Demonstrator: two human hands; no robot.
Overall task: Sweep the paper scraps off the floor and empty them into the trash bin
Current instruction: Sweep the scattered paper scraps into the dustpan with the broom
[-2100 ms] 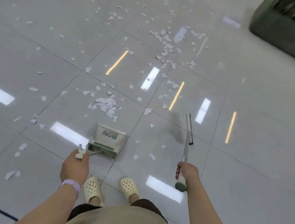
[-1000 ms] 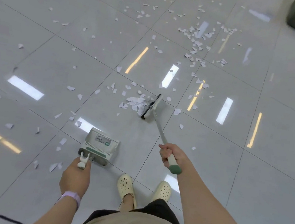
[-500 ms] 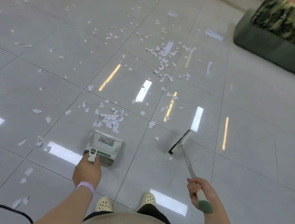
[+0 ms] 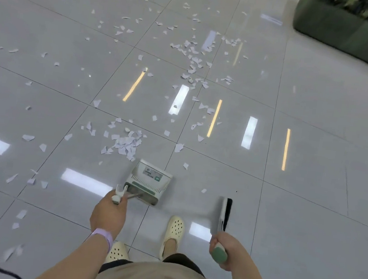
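The left hand (image 4: 109, 214) grips the top of the dustpan's handle, fingers curled round it; a lilac band (image 4: 102, 238) sits on that wrist. The dustpan (image 4: 149, 181) stands on the floor (image 4: 312, 178) just ahead of the person's feet, its mouth turned away from them. The right hand (image 4: 226, 249) is closed round the green end of the broom handle, and the broom (image 4: 225, 214) is blurred, its black bristle head just ahead of that hand, right of the dustpan and apart from it. Whether the bristles touch the floor cannot be told. A pile of paper scraps (image 4: 127, 142) lies just beyond the dustpan's far left corner, close to it. More scraps are strewn over the tiles to the left and further ahead, with a second thick patch well beyond. A cream clog (image 4: 173, 233) shows between the two hands. A dark green planter (image 4: 344, 31) stands in the far right corner of the floor. No trash bin is in view
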